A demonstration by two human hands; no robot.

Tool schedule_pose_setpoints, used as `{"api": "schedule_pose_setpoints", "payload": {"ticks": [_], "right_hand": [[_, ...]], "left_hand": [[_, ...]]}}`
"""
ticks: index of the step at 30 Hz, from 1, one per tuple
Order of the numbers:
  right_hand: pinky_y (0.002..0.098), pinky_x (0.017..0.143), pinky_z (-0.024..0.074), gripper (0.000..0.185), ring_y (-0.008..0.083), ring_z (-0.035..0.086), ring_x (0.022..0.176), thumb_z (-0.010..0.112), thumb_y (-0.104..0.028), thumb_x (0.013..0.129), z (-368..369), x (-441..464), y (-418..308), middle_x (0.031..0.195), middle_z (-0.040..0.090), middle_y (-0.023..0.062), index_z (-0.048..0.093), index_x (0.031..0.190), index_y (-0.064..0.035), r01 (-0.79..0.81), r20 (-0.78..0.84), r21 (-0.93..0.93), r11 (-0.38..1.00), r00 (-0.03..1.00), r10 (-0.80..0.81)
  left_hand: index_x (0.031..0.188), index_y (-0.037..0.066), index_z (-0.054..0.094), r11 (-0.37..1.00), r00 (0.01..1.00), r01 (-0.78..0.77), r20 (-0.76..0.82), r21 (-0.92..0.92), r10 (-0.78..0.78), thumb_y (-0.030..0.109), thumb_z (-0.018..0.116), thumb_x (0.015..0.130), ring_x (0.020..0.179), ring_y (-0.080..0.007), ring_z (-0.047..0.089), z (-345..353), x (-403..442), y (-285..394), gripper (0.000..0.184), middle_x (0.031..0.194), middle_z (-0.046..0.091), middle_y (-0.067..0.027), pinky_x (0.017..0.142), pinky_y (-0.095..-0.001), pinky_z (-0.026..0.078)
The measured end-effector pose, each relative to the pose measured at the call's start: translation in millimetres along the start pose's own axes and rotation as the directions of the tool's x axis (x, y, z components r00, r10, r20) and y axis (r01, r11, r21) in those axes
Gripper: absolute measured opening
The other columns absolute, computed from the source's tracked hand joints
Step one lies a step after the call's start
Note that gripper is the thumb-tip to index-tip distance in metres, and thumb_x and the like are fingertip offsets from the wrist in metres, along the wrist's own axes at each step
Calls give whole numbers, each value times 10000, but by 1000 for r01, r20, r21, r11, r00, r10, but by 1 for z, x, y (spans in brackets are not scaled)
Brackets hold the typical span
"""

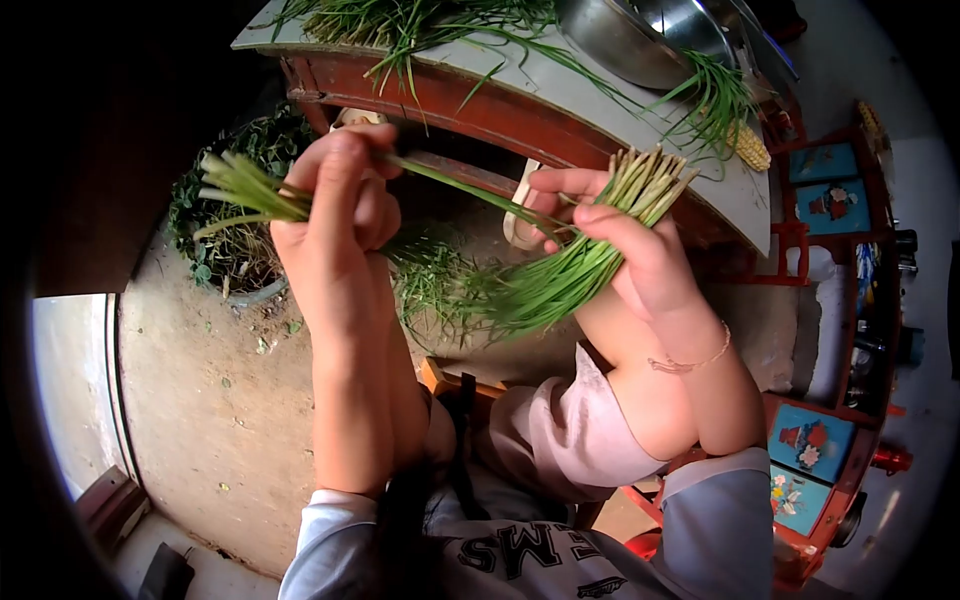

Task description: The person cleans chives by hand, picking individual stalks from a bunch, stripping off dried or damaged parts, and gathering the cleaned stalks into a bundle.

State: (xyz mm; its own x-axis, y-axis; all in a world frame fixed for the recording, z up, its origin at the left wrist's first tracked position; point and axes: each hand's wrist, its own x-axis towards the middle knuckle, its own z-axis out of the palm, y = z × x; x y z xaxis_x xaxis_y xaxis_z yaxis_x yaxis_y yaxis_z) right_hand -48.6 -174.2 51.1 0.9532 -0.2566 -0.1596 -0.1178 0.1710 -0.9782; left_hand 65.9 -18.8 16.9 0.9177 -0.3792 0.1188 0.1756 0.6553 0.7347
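Observation:
My left hand (345, 195) is closed on a small bunch of green stalks (250, 187), whose pale ends point to the left. A single long green stem (465, 187) stretches from its fingertips toward my right hand. My right hand (640, 245) is closed around a thicker bunch of long green stalks (560, 285). The pale cut ends of this bunch stand up above the fingers, and its leaves hang down to the left. Both bunches are over the floor in front of my knees, apart from each other.
A table (470, 85) at the top carries a heap of greens (370, 20), a steel bowl (635, 45) and a corn cob (748, 148). Loose leaves (440, 290) lie on the floor. A leafy tub (250, 298) stands left, a painted cabinet (815, 440) right.

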Motion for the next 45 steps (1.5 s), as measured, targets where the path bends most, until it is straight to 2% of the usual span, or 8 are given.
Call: {"api": "schedule_pose_setpoints", "payload": {"ticks": [8,12,15,19,22,26,35,45], "right_hand": [[246,591,438,153,127,534,610,495,-25,717,-24,12,11,698,563,77,567,843,24,-111,-161,-94,989,982,95],[234,520,420,95,116,500,508,535,-87,724,-41,19,21,569,534,43,567,717,2,-244,-81,-620,746,965,249],[243,599,447,90,122,571,648,568,-91,730,-45,22,27,642,578,52,567,723,-2,-289,-324,-848,444,946,-5],[263,602,453,73,113,564,654,581,-65,735,-29,23,15,727,611,59,606,777,-11,86,-202,-428,900,961,-188],[248,641,453,88,101,561,671,607,-97,731,-6,16,4,728,610,34,614,784,-28,281,-55,-438,854,940,-338],[228,662,437,172,83,545,704,643,-91,704,23,-2,-3,765,615,30,609,856,-18,224,89,-232,946,974,-209],[227,588,416,153,62,505,636,618,-75,705,24,-8,-7,678,594,25,587,827,11,310,157,-372,875,950,-270],[198,484,371,54,32,467,536,595,-33,680,17,-4,-3,564,523,-24,556,652,-10,291,-148,-186,939,936,-319]], "left_hand": [[838,-32,529,990,972,-144,-188,1,142,155,414,862,384,-18,190,-12,9,22,221,487,324,39,376,-184,153],[814,-25,522,973,956,-228,-177,47,233,152,407,863,379,-25,185,-17,8,28,218,471,305,37,370,-186,155],[811,-22,524,958,949,-275,-137,82,284,150,403,866,381,-26,187,-18,5,28,218,456,296,37,366,-187,154],[773,-27,542,967,966,-225,-103,121,238,146,469,845,383,-24,201,-9,1,25,201,457,334,31,363,-198,162],[763,-12,555,998,1000,-7,-27,61,9,111,522,813,391,-27,235,-5,-2,18,136,506,404,21,390,-193,199],[751,-7,565,988,997,35,-76,149,-24,124,564,788,438,-32,304,18,-14,6,137,579,481,-12,413,-180,208],[776,-10,578,971,999,39,-33,234,-32,154,620,755,466,-30,345,26,-18,-2,171,618,521,-20,426,-159,228],[767,30,587,831,941,-13,287,556,-177,48,717,621,476,36,294,28,-19,-7,196,646,507,75,419,-127,196]]}}
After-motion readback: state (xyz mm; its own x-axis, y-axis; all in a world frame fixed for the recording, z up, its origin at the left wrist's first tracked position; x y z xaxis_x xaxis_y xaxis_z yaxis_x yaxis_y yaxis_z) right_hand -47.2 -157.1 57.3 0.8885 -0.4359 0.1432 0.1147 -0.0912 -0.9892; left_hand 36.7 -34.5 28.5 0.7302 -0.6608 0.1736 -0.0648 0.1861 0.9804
